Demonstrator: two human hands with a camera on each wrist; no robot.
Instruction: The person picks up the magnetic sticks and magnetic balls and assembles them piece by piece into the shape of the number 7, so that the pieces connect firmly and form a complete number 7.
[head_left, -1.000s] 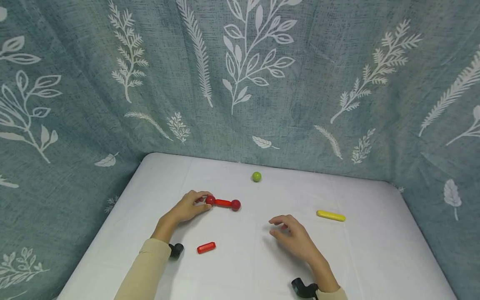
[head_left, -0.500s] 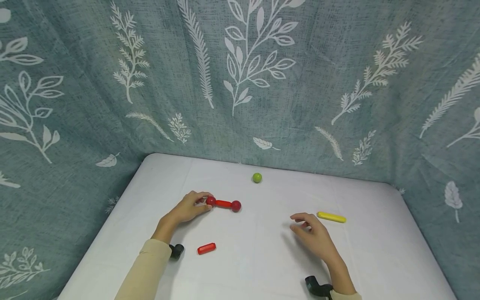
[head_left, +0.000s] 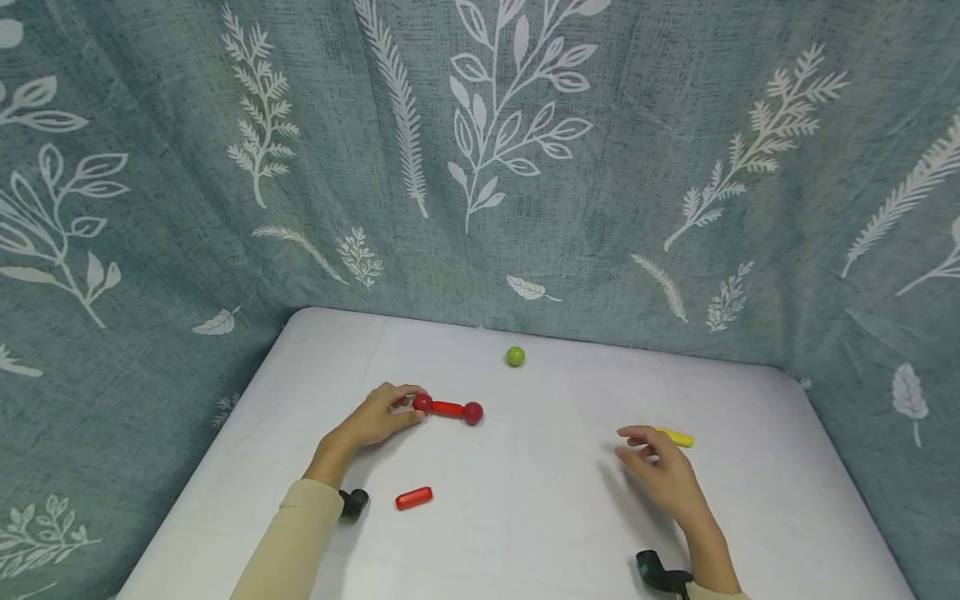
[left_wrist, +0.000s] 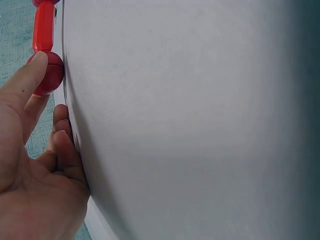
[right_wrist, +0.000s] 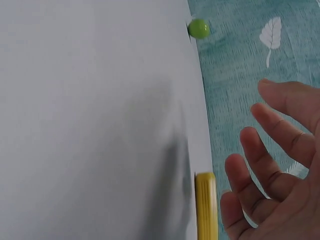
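Two dark red balls joined by a bright red rod (head_left: 447, 409) make a dumbbell shape on the white table. My left hand (head_left: 375, 415) pinches the ball (head_left: 423, 404) at its left end between thumb and forefinger, as the left wrist view shows. The other ball (head_left: 473, 413) lies at the rod's right end. My right hand (head_left: 667, 475) is over the right side of the table, its fingers loosely bent and holding nothing. It partly covers a yellow rod (head_left: 681, 437) in the head view; the right wrist view shows the yellow rod (right_wrist: 206, 207) beside the fingers.
A separate short red rod (head_left: 414, 498) lies nearer the front, right of the left forearm. Toward the back edge of the white table (head_left: 570, 367) sits a green ball (head_left: 515, 357). A teal curtain with white leaf prints hangs behind and along the sides.
My right hand has moved rightward across the table to the yellow rod and now overlaps it in the head view. The left hand stays on the red ball.
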